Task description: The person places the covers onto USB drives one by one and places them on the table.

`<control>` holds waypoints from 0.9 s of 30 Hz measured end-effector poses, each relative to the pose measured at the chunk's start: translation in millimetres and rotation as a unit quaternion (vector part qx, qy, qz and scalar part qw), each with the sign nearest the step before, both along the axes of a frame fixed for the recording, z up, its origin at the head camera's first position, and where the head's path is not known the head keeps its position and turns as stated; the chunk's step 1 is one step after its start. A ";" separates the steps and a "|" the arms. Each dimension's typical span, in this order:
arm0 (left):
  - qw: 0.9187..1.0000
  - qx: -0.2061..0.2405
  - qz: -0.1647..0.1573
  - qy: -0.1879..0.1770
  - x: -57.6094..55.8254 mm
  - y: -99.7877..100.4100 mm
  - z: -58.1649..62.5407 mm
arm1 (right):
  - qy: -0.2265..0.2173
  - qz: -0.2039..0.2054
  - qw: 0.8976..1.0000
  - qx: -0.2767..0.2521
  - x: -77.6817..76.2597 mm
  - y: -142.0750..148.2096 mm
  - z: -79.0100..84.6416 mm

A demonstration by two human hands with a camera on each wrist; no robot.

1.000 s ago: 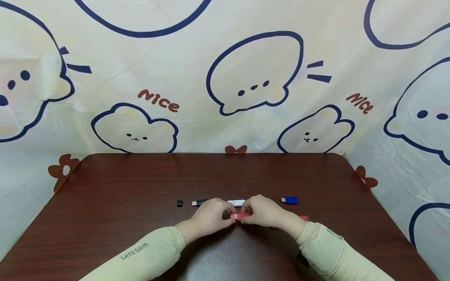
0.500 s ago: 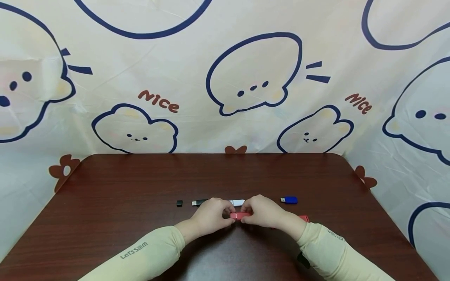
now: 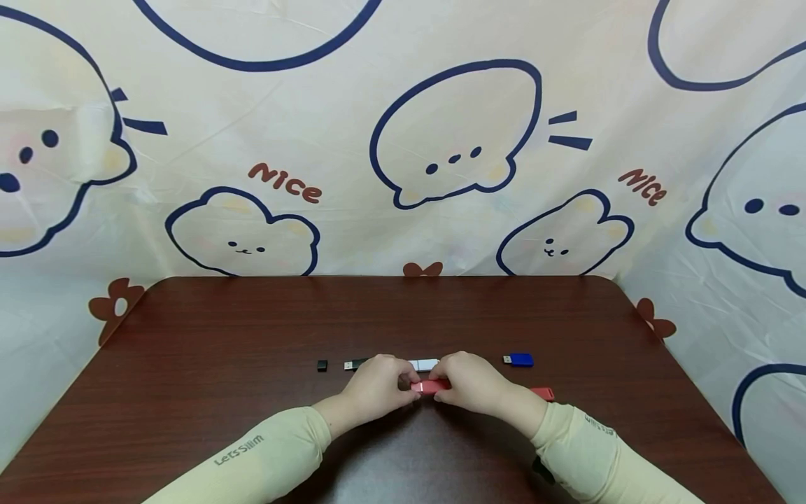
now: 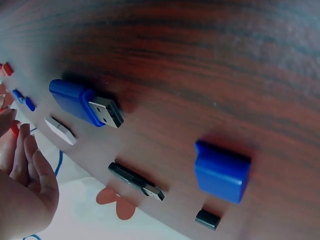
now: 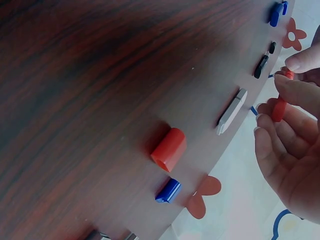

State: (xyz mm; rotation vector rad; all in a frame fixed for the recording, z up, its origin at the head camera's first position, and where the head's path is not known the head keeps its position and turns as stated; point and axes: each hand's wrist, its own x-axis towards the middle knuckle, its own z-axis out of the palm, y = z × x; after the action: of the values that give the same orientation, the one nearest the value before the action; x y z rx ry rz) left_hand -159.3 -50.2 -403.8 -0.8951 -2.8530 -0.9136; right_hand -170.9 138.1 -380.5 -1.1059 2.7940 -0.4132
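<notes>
Between my two hands is a red USB stick, lying crosswise just in front of a white USB stick. My left hand pinches its left end between thumb and fingers. The right hand grips the other end, its thumb across the red body in the right wrist view. A pale seam shows near the left end; fingertips hide both ends. Behind the left hand lies a black USB stick, its metal plug facing left. A red piece sits partly behind the right wrist, its hollow end visible in the right wrist view.
A small black cap lies left of the black stick. To the right is a blue USB stick. Another blue USB stick and a blue cap lie beneath the left arm. Patterned cloth rises behind the table.
The hands have drawn very slightly apart, and a little more of the red USB stick shows. The right wrist has shifted slightly, exposing more of the red piece beside it.
</notes>
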 end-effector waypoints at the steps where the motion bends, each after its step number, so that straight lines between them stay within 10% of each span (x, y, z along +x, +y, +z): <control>1: 1.000 0.002 -0.001 0.001 0.2 0.1 0.1 | 0.003 0.002 1.000 0.000 0.1 -0.1 0.1; 27: 1.000 0.005 0.001 0.018 -0.6 1.1 -3.1 | 0.021 0.021 1.000 -0.008 -0.5 0.2 -1.0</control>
State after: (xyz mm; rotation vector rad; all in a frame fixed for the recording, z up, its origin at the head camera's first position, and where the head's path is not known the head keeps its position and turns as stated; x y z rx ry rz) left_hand -159.9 -49.1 -407.0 -0.8974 -2.8164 -0.9011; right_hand -171.4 138.2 -381.5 -1.1886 2.8017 -0.4146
